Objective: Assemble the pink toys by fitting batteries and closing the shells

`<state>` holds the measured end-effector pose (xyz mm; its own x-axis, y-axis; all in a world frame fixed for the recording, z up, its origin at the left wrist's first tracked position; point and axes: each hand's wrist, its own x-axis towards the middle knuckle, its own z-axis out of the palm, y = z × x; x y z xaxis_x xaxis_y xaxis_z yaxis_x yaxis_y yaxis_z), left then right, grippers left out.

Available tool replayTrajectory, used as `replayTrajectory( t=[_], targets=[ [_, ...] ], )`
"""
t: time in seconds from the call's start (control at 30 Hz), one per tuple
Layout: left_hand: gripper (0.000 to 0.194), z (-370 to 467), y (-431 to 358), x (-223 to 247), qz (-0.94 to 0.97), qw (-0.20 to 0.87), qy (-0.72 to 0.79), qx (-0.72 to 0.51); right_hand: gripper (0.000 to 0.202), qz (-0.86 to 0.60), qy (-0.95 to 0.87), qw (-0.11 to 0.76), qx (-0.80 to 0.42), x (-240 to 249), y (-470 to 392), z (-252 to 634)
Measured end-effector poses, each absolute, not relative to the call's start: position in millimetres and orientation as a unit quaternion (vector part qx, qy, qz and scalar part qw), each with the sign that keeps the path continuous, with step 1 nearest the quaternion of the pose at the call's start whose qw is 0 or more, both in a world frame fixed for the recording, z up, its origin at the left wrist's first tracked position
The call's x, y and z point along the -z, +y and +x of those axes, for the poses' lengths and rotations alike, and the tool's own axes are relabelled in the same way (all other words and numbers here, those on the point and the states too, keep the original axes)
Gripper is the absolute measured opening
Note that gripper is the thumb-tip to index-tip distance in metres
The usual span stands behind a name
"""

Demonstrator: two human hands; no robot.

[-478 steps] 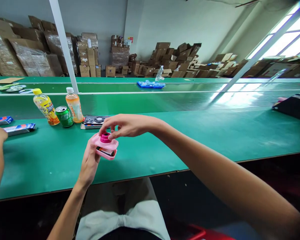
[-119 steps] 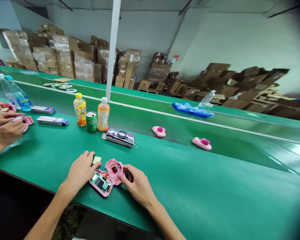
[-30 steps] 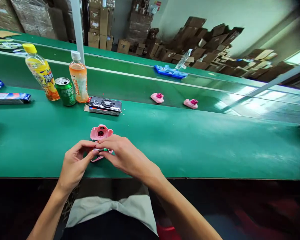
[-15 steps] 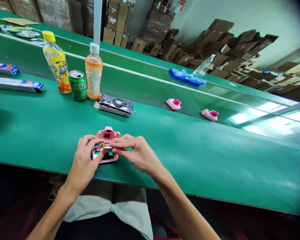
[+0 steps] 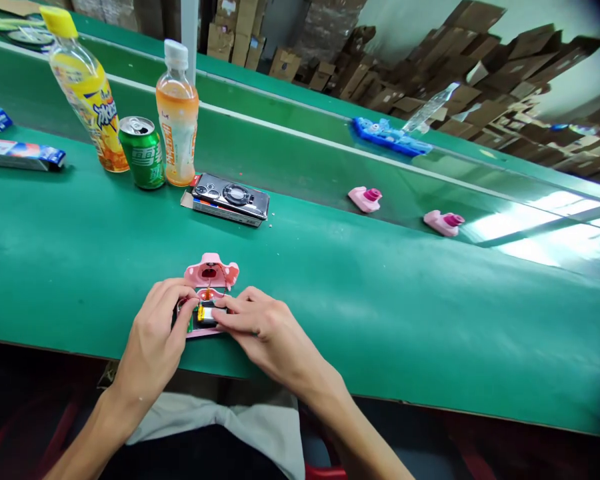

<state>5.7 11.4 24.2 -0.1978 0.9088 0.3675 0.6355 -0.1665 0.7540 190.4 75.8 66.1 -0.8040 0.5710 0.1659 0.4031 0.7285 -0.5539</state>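
Note:
A pink toy-camera shell lies opened in two on the green bench. Its loose half [image 5: 211, 270] sits behind, inside facing up, with thin wires running to the near half [image 5: 205, 333]. A small silver battery with yellow tape [image 5: 207, 314] lies over the near half, beside bits of green circuit board. My left hand [image 5: 155, 323] is closed in a pinch at the near half's left side; what lies between thumb and fingertips is too small to tell. My right hand [image 5: 265, 327] has its fingertips closed on the battery's right end, covering part of it.
Behind the shell lies a phone [image 5: 233, 195] on a flat box. Farther left stand a green can [image 5: 143, 153], an orange-drink bottle [image 5: 177, 127] and a yellow-capped bottle [image 5: 90, 100]. Two pink camera shells [image 5: 365, 199] and a blue tray [image 5: 387, 139] lie on the conveyor.
The battery has moved from a tilt between both hands to lying lower over the near half. My left fingers have come off it to the left side. The view has shifted slightly.

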Motion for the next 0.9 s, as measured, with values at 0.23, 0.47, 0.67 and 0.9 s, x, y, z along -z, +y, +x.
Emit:
replayTrajectory(
  t=[0.23, 0.47, 0.67, 0.9],
  targets=[
    [0.014, 6.8, 10.1, -23.6, 0.612, 0.160, 0.629, -0.452, 0.022, -0.258, -0.930, 0.150, -0.216, -65.7, 70.6, 185.5],
    [0.014, 3.7, 6.1, -20.1, 0.623, 0.149, 0.627, -0.444, 0.017, -0.208, -0.974, 0.061, -0.072, -72.7, 64.8, 183.6],
    [0.042, -16.7, -15.7, -7.9, 0.756, 0.070, 0.557, -0.337, 0.031, -0.243, -0.965, 0.082, -0.060, -67.0, 51.5, 195.9],
    [0.036, -24.7, -11.7, -3.9, 0.791, -0.010, 0.488, -0.370, 0.031, -0.239, -0.931, 0.275, -0.002, -31.8, 44.1, 191.4]
  ],
)
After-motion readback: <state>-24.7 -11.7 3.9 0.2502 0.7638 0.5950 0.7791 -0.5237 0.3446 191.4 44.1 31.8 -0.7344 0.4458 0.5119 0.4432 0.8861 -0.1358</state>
